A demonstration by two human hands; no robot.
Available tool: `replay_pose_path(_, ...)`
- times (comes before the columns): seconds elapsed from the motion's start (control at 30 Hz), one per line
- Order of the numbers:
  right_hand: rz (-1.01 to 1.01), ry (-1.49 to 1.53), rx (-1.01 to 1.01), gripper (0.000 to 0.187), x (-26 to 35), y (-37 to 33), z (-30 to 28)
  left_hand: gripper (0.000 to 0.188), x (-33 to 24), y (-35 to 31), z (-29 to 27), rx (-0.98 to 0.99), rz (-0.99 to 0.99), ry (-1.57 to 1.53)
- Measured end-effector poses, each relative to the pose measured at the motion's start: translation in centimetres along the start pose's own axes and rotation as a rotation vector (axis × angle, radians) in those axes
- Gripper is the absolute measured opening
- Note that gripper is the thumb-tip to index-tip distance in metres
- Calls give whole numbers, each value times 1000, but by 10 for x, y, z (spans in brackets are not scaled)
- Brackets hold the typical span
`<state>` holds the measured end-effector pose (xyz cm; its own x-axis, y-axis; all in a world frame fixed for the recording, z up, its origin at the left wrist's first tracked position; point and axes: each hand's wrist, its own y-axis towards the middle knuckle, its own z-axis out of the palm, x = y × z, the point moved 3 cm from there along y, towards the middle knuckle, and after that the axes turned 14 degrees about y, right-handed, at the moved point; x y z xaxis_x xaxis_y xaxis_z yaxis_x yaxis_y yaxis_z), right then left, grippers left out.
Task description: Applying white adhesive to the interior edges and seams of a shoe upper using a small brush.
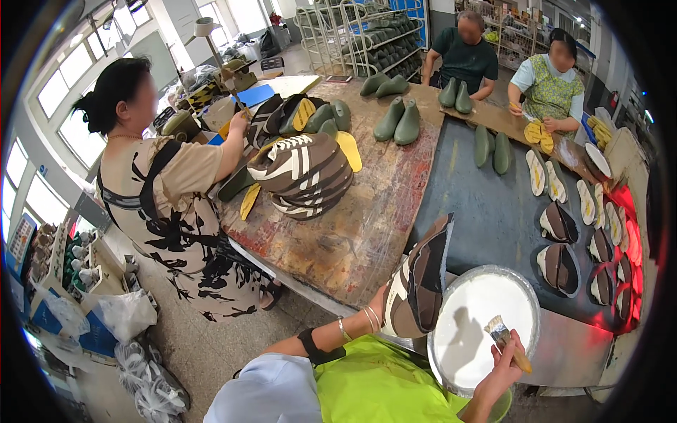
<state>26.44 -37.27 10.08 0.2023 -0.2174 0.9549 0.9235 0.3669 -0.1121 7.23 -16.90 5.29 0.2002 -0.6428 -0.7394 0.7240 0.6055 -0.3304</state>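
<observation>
My left hand (378,304) grips a brown shoe upper (414,283) with cream stripes, holding it upright at the left rim of a bucket (534,299). White liquid (462,352), which looks like glue, fills the bucket. In my right hand (502,374) is a flat paintbrush (499,331) with a wooden handle. Its pale bristles are over the liquid; whether they touch it I cannot tell. A pile of brown shoe uppers with white stripes (303,173) lies on the worktable (352,240), farther off to the left.
A dark conveyor belt (462,211) carries green shoe lasts (493,149), pale soles (537,173) and brown uppers (558,269) toward a red-lit opening (631,233). One person (169,183) stands at the left of the worktable. Two others (465,60) sit across it, one handling yellow insoles (539,135).
</observation>
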Motion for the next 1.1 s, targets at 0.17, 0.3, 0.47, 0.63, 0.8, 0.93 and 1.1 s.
replay_pose_path(0.17, -1, -3, 16, 33, 1, -1, -2, 40, -5, -5, 5, 47, -35, 1)
replay_pose_path(0.3, 0, -26, 19, 34, 3, 1, 2, 37, 7, 4, -5, -30, -14, -80)
replay_pose_path(0.47, -4, 11, -32, 32, 6, 3, 8, 30, 31, 29, -49, -146, -5, -26)
replay_pose_path(0.63, -16, 125, 110, 21, 5, 9, 24, 40, 22, 52, -44, -16, 359, 539)
replay_pose_path(0.8, -8, 211, 233, 18, 3, 5, 41, 26, -2, 40, -3, -26, 97, 571)
replay_pose_path(0.93, 64, 98, 350, 12, -10, 7, 48, 26, -16, 33, 20, 86, 289, 905)
replay_pose_path(1.1, -141, -20, 297, 10, -4, 24, 45, 23, -10, 32, 30, 265, 153, 639)
